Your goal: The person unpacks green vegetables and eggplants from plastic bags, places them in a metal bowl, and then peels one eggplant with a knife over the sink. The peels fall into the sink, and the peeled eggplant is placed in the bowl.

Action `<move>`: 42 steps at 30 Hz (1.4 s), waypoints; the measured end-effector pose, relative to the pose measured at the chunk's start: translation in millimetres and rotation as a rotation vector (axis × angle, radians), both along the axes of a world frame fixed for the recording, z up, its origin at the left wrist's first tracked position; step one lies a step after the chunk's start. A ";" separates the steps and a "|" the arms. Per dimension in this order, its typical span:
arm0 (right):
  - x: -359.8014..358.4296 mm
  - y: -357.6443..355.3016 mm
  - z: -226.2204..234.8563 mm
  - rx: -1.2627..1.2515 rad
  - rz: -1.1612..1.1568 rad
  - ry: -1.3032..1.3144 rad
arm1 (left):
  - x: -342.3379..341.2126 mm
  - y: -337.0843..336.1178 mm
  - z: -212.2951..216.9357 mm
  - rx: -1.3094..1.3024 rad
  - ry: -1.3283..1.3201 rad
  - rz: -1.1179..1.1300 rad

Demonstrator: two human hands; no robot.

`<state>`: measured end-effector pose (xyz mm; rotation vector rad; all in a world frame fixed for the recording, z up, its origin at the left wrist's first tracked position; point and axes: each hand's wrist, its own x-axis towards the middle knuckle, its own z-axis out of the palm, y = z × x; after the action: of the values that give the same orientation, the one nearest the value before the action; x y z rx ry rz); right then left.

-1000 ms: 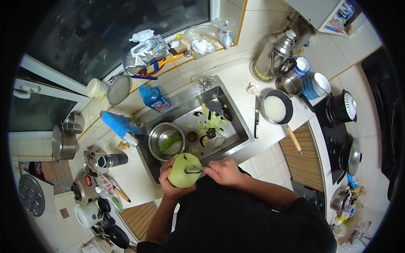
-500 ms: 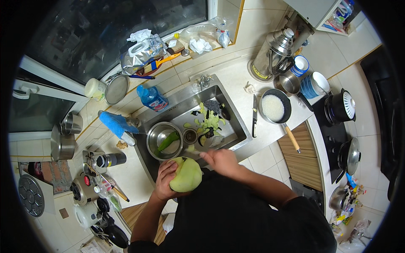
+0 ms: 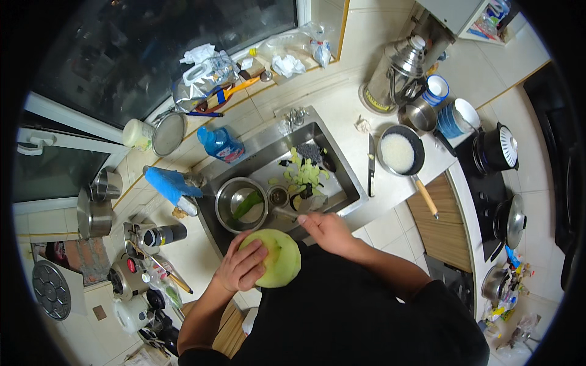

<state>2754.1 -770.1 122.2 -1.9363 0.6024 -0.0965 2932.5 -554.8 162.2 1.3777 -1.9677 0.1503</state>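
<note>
My left hand is wrapped round the left side of a large, peeled pale-green eggplant, held in front of my body at the sink's near edge. To its upper right, my right hand is closed on a short light-coloured tool, which looks like a peeler; its far end is blurred. The tool is apart from the eggplant. Beyond, a steel bowl with a green pepper in it stands at the left of the sink. Pale and dark peelings lie on the sink floor.
Right of the sink, a knife lies beside a pan of white rice. A large steel thermos and stacked bowls stand behind. A blue detergent bottle and a blue cloth are along the left edge.
The eggplant has been turned and shifted slightly right, with my left fingers now over its upper left. My right hand has moved slightly right, taking the tool away from the eggplant.
</note>
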 end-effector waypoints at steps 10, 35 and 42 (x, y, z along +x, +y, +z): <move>-12.4 -7.4 32.3 -0.468 0.237 -0.112 | 1.4 2.9 -2.7 0.161 -0.075 0.011; -25.8 4.6 -104.1 0.516 -0.264 0.240 | 56.2 37.9 -268.8 0.049 2.291 1.413; -56.6 11.7 -96.7 0.512 -0.417 0.298 | 92.3 28.3 -384.8 0.381 1.960 1.839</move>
<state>2697.4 -758.4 25.5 -1.3165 1.1077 0.0811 3024.8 -526.5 -222.5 1.7119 1.0571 -0.5595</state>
